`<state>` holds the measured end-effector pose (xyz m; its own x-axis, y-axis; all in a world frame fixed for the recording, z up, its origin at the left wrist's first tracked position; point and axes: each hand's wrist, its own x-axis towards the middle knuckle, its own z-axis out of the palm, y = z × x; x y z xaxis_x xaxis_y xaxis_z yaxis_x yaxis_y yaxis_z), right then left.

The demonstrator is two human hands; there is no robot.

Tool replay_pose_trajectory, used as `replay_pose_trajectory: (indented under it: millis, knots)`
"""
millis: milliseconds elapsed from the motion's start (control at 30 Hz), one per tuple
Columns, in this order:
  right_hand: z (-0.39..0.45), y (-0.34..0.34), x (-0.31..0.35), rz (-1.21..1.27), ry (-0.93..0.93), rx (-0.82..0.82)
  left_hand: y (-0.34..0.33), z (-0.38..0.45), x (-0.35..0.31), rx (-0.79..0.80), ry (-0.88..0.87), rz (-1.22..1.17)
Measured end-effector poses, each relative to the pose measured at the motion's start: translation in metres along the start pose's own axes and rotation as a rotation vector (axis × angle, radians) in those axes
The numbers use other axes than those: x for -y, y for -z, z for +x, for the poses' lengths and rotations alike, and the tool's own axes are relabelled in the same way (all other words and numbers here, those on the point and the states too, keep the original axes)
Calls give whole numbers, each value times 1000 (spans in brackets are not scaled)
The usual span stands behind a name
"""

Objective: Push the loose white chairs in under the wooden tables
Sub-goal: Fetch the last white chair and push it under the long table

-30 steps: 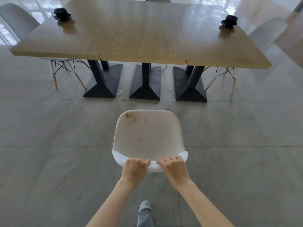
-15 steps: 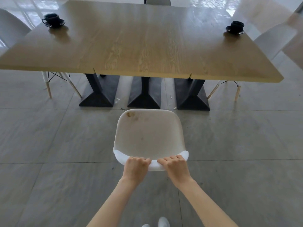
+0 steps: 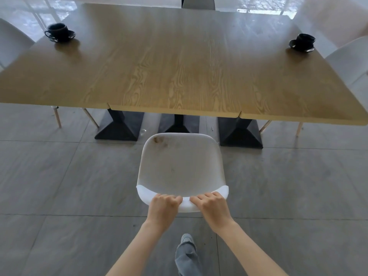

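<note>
A white chair (image 3: pixel 180 166) with a brownish stain on its seat stands on the grey floor, its front edge just short of the near edge of the long wooden table (image 3: pixel 169 62). My left hand (image 3: pixel 164 209) and my right hand (image 3: pixel 212 208) both grip the top rim of its backrest, fingers curled over it. The chair's legs are hidden under the seat.
Three black pedestal bases (image 3: pixel 119 128) stand under the table right ahead of the chair. Black cups on saucers sit at the far left (image 3: pixel 59 32) and far right (image 3: pixel 303 42). Other white chairs stand at the left end (image 3: pixel 12 42), right end (image 3: pixel 350 60) and far side (image 3: pixel 198 3).
The chair and I have moved forward toward the table; the gap between seat and table edge has closed. My foot has stepped forward below the arms.
</note>
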<state>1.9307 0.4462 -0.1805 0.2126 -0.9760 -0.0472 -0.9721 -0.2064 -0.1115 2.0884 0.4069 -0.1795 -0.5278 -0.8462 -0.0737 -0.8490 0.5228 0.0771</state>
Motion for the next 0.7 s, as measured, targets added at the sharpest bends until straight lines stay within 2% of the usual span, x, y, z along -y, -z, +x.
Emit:
replay_pose_trajectory:
  millis: [433,700]
  knots:
    - [94,5,-45,21,28,-37,10,98,32,-52,17,25]
    - [126,10,-60,19,26,-39,18,130,43,-12,28,7]
